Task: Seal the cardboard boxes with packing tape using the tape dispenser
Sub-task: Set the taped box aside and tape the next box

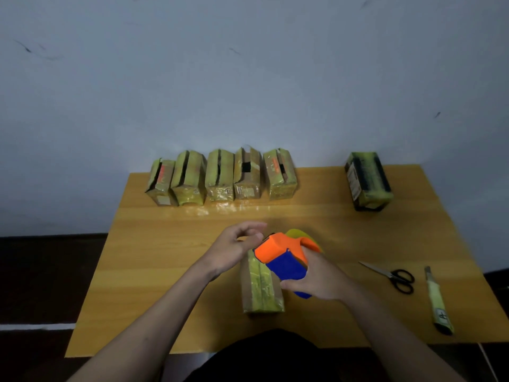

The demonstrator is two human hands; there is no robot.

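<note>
Right hand (321,275) fingers wrapped round orange-blue plastic tape dispenser (286,257) above yellow-taped cardboard box (261,288); left hand (234,246) fingers loosely curled, apparently holding nothing.

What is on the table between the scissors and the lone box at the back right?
Nothing: in the head view, only bare wooden table lies between the black-handled scissors and the lone tape-wrapped cardboard box.

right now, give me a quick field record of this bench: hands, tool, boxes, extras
left hand: fingers loosely curled at the dispenser's front; contact unclear
right hand: holds tape dispenser
box in work: under the dispenser, near table edge
back row: five boxes, tops open
lone box: far right
extras: scissors, utility knife
</note>
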